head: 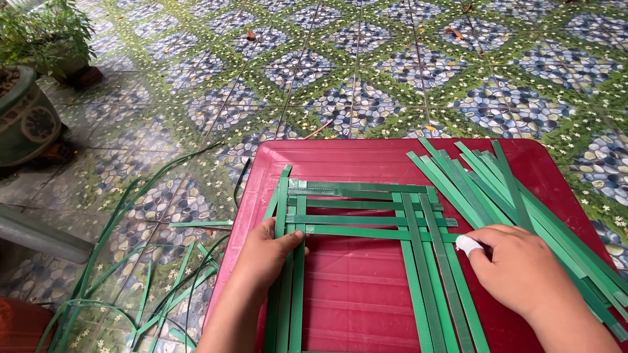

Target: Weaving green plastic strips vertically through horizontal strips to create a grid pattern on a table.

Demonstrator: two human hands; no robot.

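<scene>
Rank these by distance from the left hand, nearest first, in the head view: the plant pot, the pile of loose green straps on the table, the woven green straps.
1. Woven green straps: under the left hand.
2. Pile of loose green straps: table's right side.
3. Plant pot: far left on the floor.

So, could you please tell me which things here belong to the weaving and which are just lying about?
In use:
left hand
right hand
woven green strips
loose strip pile
red table

Lying about:
strips on the floor
potted plant
</scene>
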